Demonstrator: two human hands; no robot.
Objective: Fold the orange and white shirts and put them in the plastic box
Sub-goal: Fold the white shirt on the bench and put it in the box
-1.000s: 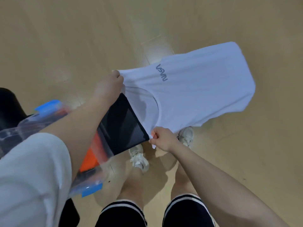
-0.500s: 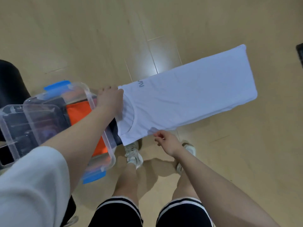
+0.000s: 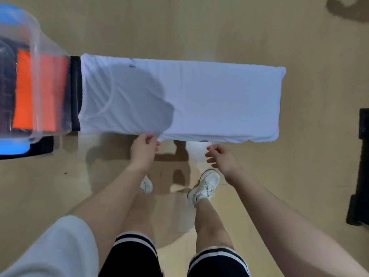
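The white shirt (image 3: 199, 96) is spread as a long folded strip running left to right, its collar end by the box. My left hand (image 3: 144, 149) pinches the strip's near edge around the middle. My right hand (image 3: 219, 157) hovers just below that edge further right, fingers loosely curled and holding nothing. The clear plastic box (image 3: 43, 56) with blue clips stands at the far left. The folded orange shirt (image 3: 26, 88) lies inside it beside dark cloth.
A black surface (image 3: 75, 92) shows between the box and the shirt's collar end. Black equipment (image 3: 359, 166) stands at the right edge. Below is a light wooden floor (image 3: 199, 27), with my legs and white shoes (image 3: 205, 184) under the shirt's near edge.
The shirt now lies straight across the view. My left hand moved from the collar end to the middle of the near edge. My right hand has come off the cloth.
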